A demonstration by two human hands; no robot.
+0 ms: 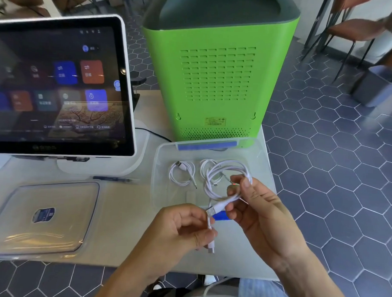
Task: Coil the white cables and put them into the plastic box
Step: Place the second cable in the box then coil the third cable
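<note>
Right hand (250, 208): raised over the near edge of the plastic box (161, 169), thumb and fingers pinched on a looped white cable (225, 171); the loop hangs above the box interior.
Left hand (179, 227): closed on the loose tail of the same cable, one white plug end (211, 246) sticking out below the fingers.
Second plug: a USB end (216, 208) lies between the two hands, just beside the right fingertips.
Cables, count: three white ones seen. One in the hands; one small coil (182, 173) lying flat on the box floor, left part; one more coil (204, 168) behind the held loop, mostly hidden by it, so its shape is unclear.
Plastic box, count: one, clear, open, with a blue clip (207, 145) on the far rim and another blue clip (220, 216) on the near rim under the hands.
Lid (43, 218): one, clear, lying flat on the surface (126, 201) to the left, well apart from the box, with a blue label at its centre.
Pen (114, 179): one, dark, lying on the surface between the lid and the screen.
Screen (59, 83): one white-framed touch display, lit, standing at far left.
Green machine (217, 82): one, upright, vented back, just behind the box.
Floor (334, 175): dark hexagon tiles to the right.
</note>
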